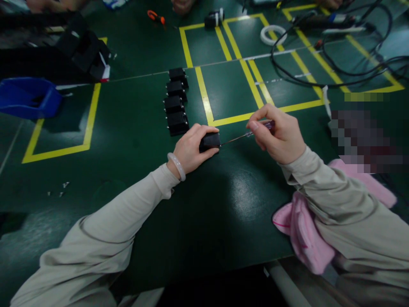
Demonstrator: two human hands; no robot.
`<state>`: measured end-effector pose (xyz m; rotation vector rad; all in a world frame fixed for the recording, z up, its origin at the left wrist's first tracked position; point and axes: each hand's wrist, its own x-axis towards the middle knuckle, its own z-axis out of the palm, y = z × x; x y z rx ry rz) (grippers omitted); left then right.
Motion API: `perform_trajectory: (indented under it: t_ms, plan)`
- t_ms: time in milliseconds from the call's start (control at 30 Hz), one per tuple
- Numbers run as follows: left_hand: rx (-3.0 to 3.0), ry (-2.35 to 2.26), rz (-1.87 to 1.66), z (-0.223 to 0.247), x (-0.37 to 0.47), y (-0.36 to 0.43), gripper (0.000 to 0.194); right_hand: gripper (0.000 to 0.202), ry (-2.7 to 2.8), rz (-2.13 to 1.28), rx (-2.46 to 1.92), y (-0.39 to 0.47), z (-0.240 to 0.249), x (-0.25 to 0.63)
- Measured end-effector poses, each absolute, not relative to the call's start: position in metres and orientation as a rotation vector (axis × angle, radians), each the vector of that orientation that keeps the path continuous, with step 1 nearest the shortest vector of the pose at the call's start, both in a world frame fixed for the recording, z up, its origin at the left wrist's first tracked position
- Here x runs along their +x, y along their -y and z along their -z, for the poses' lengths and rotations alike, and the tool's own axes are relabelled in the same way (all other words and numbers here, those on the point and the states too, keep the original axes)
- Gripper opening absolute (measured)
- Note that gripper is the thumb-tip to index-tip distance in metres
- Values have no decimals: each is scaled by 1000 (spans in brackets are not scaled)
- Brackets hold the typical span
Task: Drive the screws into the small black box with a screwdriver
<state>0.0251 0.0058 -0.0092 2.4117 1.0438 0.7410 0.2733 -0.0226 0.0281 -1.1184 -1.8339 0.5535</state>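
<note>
My left hand grips a small black block on the green tabletop, thumb at its near side and fingers over the far side. My right hand is closed round the handle of a screwdriver. The thin shaft slants left, and its tip meets a small screw at the block's right end. Beyond my left hand, several similar black blocks stand in a row, with small shiny screws showing at their ends. A few loose screws lie on the table at the left.
A blue bin sits at the left beside black parts. Yellow tape marks rectangles on the table. Farther back are a white tape roll, black cables and an orange-handled tool. Pink cloth lies under my right forearm.
</note>
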Motion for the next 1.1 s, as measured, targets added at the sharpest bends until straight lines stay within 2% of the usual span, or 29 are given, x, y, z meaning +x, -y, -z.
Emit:
perform_trajectory:
  t_ms: [500, 833, 1100]
  plan:
    - [2411, -1045, -741, 10, 25, -6, 41, 22, 1842, -541, -1080, 21, -26, 275]
    - [2404, -1045, -737, 9, 25, -6, 42, 33, 1801, -575, -1128, 22, -26, 274]
    - [2420, -1045, -738, 11, 25, -6, 43, 29, 1803, -587, -1094, 21, -25, 275]
